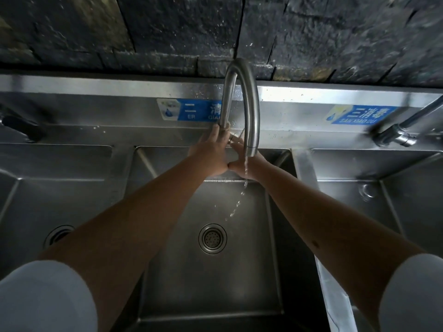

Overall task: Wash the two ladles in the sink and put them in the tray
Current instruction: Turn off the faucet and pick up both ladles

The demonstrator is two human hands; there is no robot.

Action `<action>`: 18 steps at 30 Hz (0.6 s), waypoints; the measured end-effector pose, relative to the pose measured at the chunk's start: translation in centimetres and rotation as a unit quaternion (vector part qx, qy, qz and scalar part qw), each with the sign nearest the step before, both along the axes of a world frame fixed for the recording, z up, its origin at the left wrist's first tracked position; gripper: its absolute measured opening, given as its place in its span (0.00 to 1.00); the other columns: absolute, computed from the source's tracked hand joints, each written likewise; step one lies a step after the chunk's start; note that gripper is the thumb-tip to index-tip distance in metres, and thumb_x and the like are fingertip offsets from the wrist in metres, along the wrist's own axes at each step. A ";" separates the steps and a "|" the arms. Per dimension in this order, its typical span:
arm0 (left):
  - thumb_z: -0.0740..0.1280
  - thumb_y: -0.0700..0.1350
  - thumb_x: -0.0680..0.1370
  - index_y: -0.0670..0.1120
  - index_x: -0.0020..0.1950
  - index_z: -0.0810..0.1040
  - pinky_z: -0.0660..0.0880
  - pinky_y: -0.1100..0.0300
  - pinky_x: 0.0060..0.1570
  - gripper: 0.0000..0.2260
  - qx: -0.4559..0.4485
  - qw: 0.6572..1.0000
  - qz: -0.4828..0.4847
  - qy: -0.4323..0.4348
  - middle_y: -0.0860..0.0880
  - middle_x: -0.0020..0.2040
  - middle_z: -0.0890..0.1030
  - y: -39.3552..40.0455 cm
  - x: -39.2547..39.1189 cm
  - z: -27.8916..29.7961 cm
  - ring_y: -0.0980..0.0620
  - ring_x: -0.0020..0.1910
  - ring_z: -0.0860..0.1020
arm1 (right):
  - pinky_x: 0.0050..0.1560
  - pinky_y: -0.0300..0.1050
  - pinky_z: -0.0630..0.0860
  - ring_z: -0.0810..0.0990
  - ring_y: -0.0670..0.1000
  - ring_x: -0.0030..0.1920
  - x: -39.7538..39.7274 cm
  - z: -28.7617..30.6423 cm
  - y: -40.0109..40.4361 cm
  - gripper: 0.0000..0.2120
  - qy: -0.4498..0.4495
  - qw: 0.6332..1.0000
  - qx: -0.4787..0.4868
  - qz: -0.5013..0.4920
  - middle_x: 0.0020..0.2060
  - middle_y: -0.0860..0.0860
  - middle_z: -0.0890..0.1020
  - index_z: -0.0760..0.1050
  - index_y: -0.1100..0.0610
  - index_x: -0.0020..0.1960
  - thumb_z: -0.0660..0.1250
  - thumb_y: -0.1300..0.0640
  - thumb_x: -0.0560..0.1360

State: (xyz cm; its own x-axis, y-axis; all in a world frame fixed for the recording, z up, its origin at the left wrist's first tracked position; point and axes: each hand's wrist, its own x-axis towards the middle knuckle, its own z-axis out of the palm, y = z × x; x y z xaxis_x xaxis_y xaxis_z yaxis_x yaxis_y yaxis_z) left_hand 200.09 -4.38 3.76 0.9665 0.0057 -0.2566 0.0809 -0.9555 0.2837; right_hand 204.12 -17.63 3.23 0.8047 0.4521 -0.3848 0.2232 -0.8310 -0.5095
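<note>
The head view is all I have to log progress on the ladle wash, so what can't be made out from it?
- Ladles and tray: neither shows in the head view.
- Tap handle: covered by the left hand at the base of the faucet.
- Right hand: fingers partly hidden behind the spout.
- Left basin and right basin: cut off by frame edges and forearms.
- Right-side pipe: blurred.
</note>
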 end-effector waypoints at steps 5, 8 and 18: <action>0.67 0.49 0.75 0.53 0.78 0.46 0.59 0.38 0.71 0.39 0.029 0.999 -0.003 0.018 0.45 0.80 0.45 -1.1 -5.8 -0.4 0.39 0.77 0.50 | 0.67 0.52 0.70 0.67 0.63 0.73 -5.7 0.9 -1.0 0.38 -0.007 0.999 -0.031 0.031 0.80 0.58 0.53 0.58 0.51 0.79 0.71 0.50 0.73; 0.62 0.49 0.78 0.52 0.78 0.49 0.60 0.40 0.70 0.32 0.025 0.999 -0.011 0.018 0.44 0.80 0.47 -1.9 -9.8 -1.0 0.40 0.77 0.51 | 0.69 0.57 0.67 0.66 0.63 0.74 -9.5 0.8 -2.1 0.38 -0.021 0.997 -0.057 0.052 0.81 0.57 0.48 0.55 0.49 0.79 0.69 0.47 0.75; 0.46 0.71 0.71 0.57 0.77 0.45 0.50 0.37 0.72 0.38 0.041 0.995 0.014 0.091 0.45 0.80 0.41 -4.1 -20.5 -2.2 0.39 0.78 0.44 | 0.74 0.67 0.50 0.39 0.61 0.79 -20.3 -1.9 -8.0 0.50 0.048 0.977 -0.190 0.082 0.80 0.50 0.36 0.41 0.42 0.79 0.61 0.27 0.67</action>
State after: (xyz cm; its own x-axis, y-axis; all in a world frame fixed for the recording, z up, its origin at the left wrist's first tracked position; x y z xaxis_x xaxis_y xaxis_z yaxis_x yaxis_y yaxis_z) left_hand 179.59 -8.46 1.52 0.9029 0.0612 -0.4254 0.1516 -0.9716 0.1820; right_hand 183.85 -25.64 1.31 0.6858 0.3815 -0.6198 0.3360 -0.9214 -0.1954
